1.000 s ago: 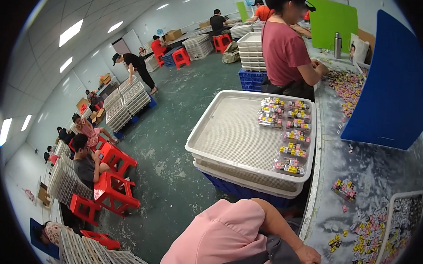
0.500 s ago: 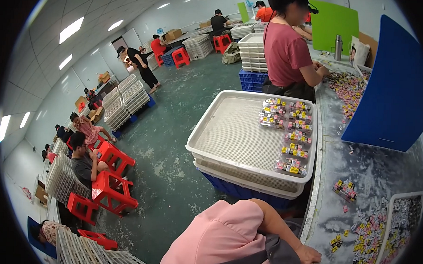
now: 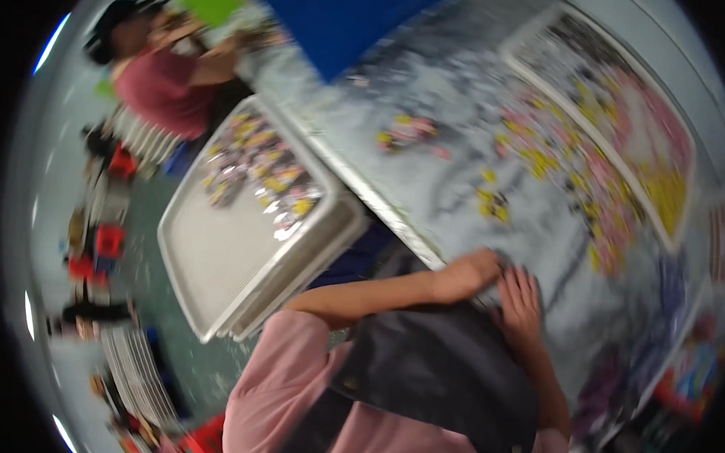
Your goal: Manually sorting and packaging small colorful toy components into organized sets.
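At the near edge of the grey-white table (image 3: pixel 443 193), my left hand (image 3: pixel 471 276) is closed with its fingers curled down. Whatever it may grip is hidden. Close beside it on the right, my right hand (image 3: pixel 521 300) lies with its fingers stretched out over the tabletop. Beyond both hands lies a small loose group of yellow pieces (image 3: pixel 493 201). Farther right spreads a heap of small pink, yellow and dark pieces (image 3: pixel 576 166). A small cluster of the same colours (image 3: pixel 410 132) sits farther back. Motion blurs the details.
To the left stands a stack of white trays (image 3: pixel 208 289), its top one holding shiny clear packs of coloured pieces (image 3: pixel 261 163). A white-rimmed tray of sorted pieces (image 3: pixel 676 173) lies at right. A blue panel (image 3: pixel 345 26) rises at the back; a co-worker in a red shirt (image 3: pixel 163 92) works beyond the trays.
My view has swung to the right and down toward the table. Both my hands now show together; before, only the left was visible. The stacked trays have shifted leftward in view.
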Demonstrator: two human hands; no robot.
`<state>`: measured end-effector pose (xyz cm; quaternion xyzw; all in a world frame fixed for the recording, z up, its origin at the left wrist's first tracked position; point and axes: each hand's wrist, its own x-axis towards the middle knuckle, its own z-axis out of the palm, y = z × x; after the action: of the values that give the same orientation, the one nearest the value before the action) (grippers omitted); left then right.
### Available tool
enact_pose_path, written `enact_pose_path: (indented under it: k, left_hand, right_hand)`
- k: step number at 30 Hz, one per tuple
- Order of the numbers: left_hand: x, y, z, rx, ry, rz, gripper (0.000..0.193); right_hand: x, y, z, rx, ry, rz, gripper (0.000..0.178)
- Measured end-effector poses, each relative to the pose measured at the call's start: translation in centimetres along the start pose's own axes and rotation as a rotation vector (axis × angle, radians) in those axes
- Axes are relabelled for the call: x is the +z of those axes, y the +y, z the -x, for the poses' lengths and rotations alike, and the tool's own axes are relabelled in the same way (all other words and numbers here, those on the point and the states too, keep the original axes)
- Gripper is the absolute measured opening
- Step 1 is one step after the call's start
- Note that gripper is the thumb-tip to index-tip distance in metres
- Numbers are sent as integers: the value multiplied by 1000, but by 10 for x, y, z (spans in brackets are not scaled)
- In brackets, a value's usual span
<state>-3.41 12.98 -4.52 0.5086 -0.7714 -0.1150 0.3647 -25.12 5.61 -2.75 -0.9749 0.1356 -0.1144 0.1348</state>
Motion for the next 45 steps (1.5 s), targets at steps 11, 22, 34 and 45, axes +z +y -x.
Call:
enact_pose_path:
  k: [11, 22, 34, 45]
  left_hand:
    - [-13, 10, -24, -1, -22, 0, 25]
    - [-18, -1, -19, 106, -142, -107, 30]
    - [-22, 2, -21, 24, -114, -9, 35]
    - [-24, 2, -22, 120, -146, -144, 44]
  right_hand:
    - [-11, -3, -7, 163, 128, -122, 60]
    - [-13, -4, -34, 157, 290, -125, 28]
    - [-16, -7, -29, 114, 284, -34, 27]
    - [-29, -1, 18, 376, 308, -157, 43]
